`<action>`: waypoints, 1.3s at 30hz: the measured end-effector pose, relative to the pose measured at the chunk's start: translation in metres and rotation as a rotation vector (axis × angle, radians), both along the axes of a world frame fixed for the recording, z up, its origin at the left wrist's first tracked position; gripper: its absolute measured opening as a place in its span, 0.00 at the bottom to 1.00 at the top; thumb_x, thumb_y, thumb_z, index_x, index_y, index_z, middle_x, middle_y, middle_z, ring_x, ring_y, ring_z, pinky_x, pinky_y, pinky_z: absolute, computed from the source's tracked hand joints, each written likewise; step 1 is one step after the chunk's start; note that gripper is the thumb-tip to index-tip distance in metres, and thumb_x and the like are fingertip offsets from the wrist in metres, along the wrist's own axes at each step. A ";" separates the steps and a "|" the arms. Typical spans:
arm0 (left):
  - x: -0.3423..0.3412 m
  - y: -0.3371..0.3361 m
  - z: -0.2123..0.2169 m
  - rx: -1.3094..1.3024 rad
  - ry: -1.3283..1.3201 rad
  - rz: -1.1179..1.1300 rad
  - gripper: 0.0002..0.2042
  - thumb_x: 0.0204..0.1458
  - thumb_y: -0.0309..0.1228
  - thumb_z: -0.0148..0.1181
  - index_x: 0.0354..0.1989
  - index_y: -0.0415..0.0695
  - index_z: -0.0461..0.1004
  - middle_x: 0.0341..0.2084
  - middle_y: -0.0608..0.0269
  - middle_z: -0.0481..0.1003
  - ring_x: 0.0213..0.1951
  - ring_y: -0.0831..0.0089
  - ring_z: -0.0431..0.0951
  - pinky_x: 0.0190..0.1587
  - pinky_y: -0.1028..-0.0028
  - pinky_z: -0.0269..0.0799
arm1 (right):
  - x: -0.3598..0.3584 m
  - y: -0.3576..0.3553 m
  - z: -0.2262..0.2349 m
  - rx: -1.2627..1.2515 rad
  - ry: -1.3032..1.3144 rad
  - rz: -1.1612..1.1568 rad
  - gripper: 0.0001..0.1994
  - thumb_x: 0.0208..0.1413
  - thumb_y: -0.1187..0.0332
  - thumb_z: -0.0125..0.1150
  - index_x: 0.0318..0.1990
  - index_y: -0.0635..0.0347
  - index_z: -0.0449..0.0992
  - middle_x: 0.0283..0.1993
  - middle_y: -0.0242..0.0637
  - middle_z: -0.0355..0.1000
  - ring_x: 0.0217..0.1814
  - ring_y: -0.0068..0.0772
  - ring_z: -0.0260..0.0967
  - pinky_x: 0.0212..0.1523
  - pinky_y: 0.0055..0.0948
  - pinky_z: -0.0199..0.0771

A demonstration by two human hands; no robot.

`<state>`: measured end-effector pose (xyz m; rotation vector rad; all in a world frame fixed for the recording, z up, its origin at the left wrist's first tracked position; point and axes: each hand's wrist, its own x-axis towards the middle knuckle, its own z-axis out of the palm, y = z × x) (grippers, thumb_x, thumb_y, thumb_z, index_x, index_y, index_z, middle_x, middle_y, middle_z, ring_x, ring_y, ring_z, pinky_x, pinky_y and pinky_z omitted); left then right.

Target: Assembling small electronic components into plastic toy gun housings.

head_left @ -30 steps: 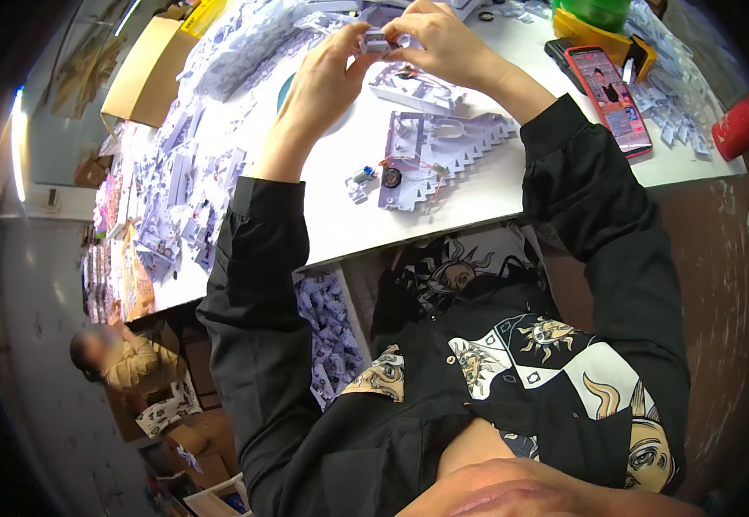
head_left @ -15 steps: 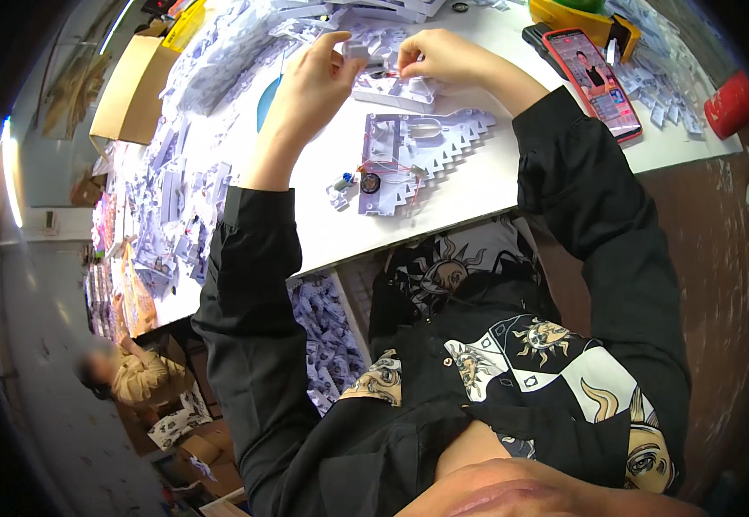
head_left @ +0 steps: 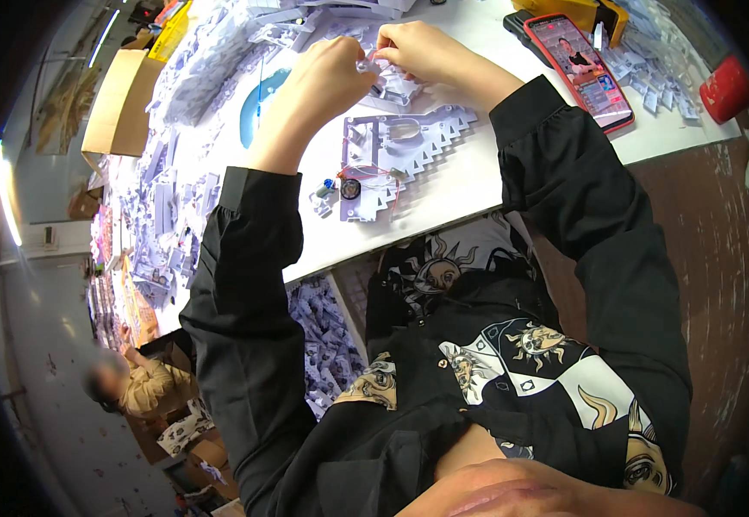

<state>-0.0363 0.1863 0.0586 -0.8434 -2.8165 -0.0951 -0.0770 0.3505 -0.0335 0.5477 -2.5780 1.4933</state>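
At the far side of the white table, my left hand [head_left: 331, 79] is closed with its fingers curled, and a small pale plastic piece [head_left: 365, 65] shows at its fingertips. My right hand [head_left: 422, 52] meets it there, thumb and fingers pinched together; what it grips is too small to make out. Just under the hands lies a pale plastic housing [head_left: 389, 96], partly covered by them. Nearer to me rests a flat lavender housing with a sawtooth edge [head_left: 409, 142]. On it are thin red wires and a round black part [head_left: 350, 189]; a small blue-ended motor [head_left: 326, 186] sits beside it.
Heaps of pale plastic parts [head_left: 168, 185] cover the table's left side. A blue round dish [head_left: 262, 105] is partly behind my left wrist. At right lie a phone in a red case [head_left: 583, 73] and a red container [head_left: 726, 90]. Another person [head_left: 152, 386] sits at far left.
Both hands have come closer together, the right moving left and up to the left hand's fingertips. My left hand has turned, hiding more of the pale piece. The whole view has shifted slightly.
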 end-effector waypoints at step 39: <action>0.183 -0.164 -0.096 1.310 0.022 0.585 0.10 0.58 0.25 0.58 0.47 0.37 0.76 0.24 0.68 0.74 0.27 0.83 0.73 0.30 0.82 0.68 | 0.090 -0.075 0.058 0.310 0.638 0.325 0.10 0.53 0.66 0.64 0.44 0.47 0.78 0.41 0.29 0.75 0.43 0.32 0.74 0.41 0.30 0.76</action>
